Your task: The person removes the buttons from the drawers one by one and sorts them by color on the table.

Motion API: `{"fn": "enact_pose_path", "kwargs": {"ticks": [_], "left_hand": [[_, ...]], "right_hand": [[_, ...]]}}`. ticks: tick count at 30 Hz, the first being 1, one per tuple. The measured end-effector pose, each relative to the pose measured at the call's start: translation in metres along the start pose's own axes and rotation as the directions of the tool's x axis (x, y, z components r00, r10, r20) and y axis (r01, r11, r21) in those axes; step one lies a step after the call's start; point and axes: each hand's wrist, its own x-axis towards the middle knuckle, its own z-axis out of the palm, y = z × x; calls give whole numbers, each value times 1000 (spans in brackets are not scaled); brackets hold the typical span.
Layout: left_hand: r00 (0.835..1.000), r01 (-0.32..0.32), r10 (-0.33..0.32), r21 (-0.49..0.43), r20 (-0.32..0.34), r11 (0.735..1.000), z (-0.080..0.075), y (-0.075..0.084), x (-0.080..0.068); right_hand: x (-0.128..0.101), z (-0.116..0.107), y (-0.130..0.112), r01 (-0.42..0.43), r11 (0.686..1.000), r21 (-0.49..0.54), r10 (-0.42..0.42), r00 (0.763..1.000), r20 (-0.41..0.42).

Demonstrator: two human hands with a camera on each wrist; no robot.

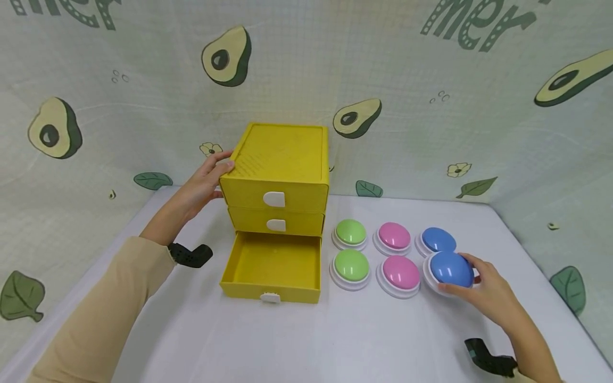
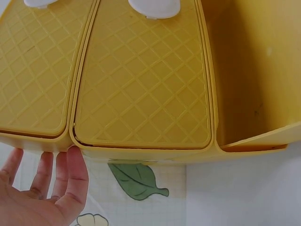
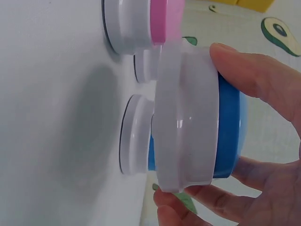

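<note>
A yellow cabinet of three stacked drawers (image 1: 292, 154) stands in the middle of the head view. Its bottom drawer (image 1: 270, 291) is pulled out with a bare floor; the upper two are closed. My left hand (image 1: 207, 178) rests against the cabinet's left side, fingertips touching the wall near the top, as the left wrist view also shows. On the right, my right hand (image 1: 488, 290) grips a blue dome push button (image 1: 451, 268) with a white base between thumb and fingers. In the right wrist view this button (image 3: 193, 117) hangs tilted above the table.
Beside the cabinet stand two green buttons (image 1: 351, 265), two pink buttons (image 1: 401, 272) and another blue button (image 1: 438, 240) behind the held one. A white cloth covers the table (image 1: 306, 346). An avocado-print curtain (image 1: 297, 69) closes off the back and sides.
</note>
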Motion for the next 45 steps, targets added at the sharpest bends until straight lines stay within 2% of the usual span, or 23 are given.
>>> {"fn": "enact_pose_path", "kwargs": {"ticks": [8,21,33,39,45], "left_hand": [[1000,1,-1,-4,-5,1000,0,1,0],[1000,2,-2,-1,-6,1000,0,2,0],[1000,6,-6,4,-9,1000,1,1,0],[1000,5,-5,4,-10,1000,1,1,0],[1000,2,-2,-3,-12,1000,1,0,0]], "right_hand": [[9,0,13,-26,999,-39,29,995,93],[14,6,27,-44,999,-26,47,986,161],[14,7,24,-6,999,-33,12,982,189],[12,6,20,18,998,-57,-9,988,154],[7,6,9,45,994,-97,-39,997,62]]}}
